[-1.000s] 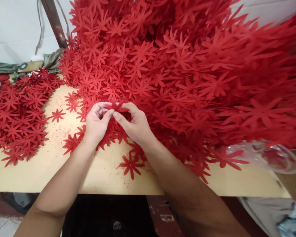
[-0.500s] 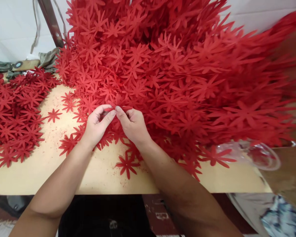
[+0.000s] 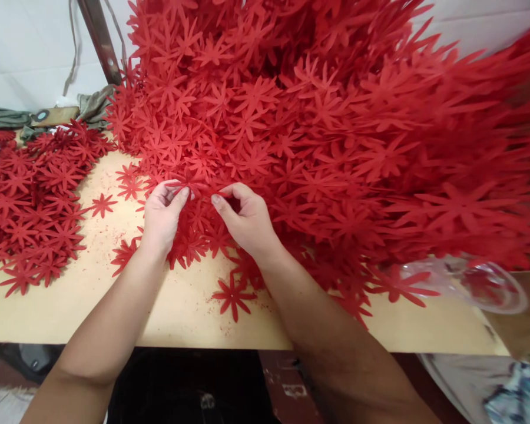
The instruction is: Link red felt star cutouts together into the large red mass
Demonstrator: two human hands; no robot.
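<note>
Big flower heap (image 3: pixel 335 118) crowds hands (image 3: pixel 203 215); smaller pile (image 3: pixel 30 194) left, plastic bag (image 3: pixel 472 280) right.

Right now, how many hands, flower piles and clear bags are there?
Hands: 2 (left hand, right hand, each pinching a flower)
Flower piles: 2 (big pile, small pile)
Clear bags: 1 (bag)
Total: 5
</note>
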